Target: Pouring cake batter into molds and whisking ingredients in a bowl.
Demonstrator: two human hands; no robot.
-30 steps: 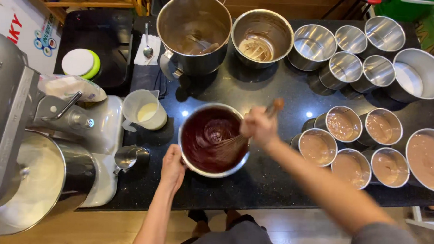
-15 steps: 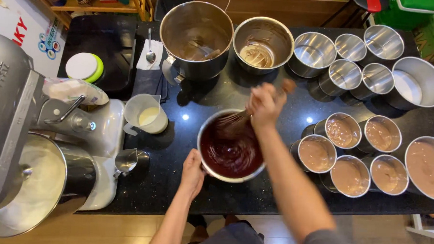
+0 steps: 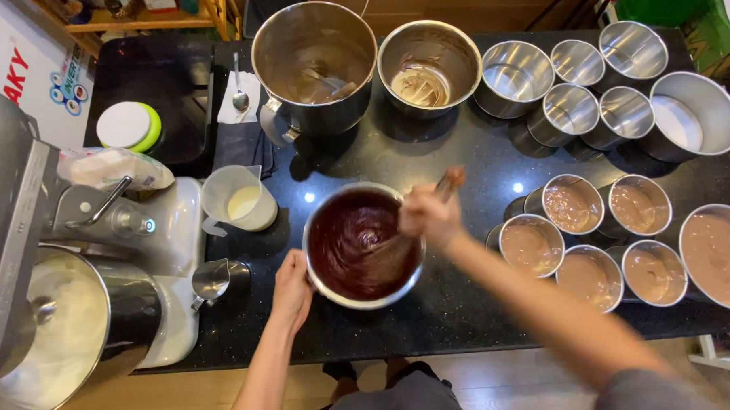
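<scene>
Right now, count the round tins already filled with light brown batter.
7, all right of the mixing bowl: two behind, four in front and a large one at the right edge. Others may lie out of frame.

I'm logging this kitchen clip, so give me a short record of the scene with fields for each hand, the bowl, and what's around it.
left hand: left hand grips the rim of the mixing bowl
right hand: right hand closed on a wooden spatula, its blade in the mix
bowl contents: dark chocolate batter
right of bowl: round tins of pale brown batter
behind bowl: two used steel bowls, empty tins
left of bowl: measuring jug, stand mixer
surface: black countertop
</scene>
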